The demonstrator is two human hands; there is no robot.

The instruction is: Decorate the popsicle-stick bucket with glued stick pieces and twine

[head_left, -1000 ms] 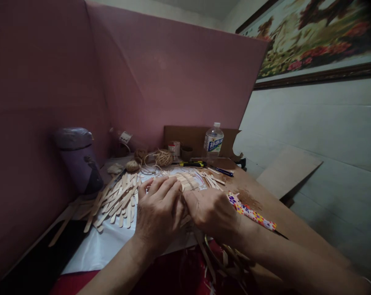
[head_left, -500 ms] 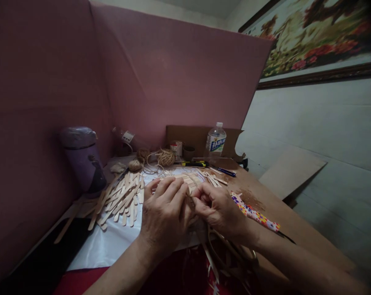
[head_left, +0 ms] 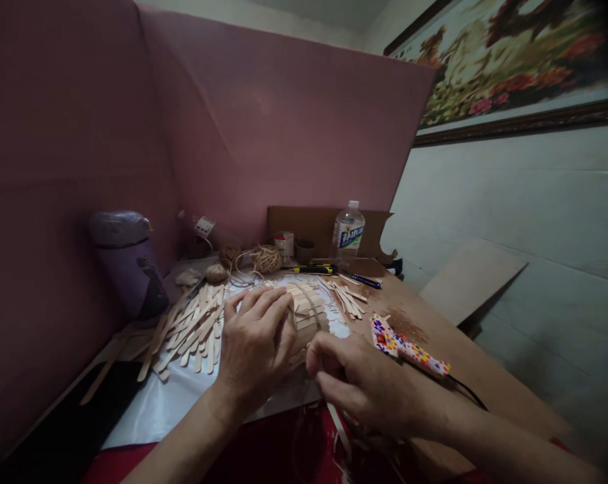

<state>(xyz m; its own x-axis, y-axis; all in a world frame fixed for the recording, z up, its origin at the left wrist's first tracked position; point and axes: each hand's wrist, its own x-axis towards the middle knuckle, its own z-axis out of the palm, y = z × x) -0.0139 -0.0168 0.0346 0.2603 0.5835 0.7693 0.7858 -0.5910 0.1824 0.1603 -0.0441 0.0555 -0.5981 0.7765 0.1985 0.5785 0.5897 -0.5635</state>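
Between my hands lies a rounded craft piece of wooden craft sticks laid side by side, with a darker band of twine running across it. My left hand is curled over its left side, thumb and fingers gripping it. At its lower right edge my right hand is closed in a pinch at the lower end of the band; the fingers hide most of the twine there. A pile of loose craft sticks lies to the left. A flower-patterned glue gun with a black cord rests to the right.
Balls of twine, a yellow-black utility knife, a blue pen-like tool and a plastic bottle stand or lie at the back. A purple tumbler is at left, beside pink panels. Stick scraps lie behind my right hand.
My right hand has moved down and toward me, away from my left hand. More of the stick-covered piece and its twine band now shows between them. The view has shifted slightly.
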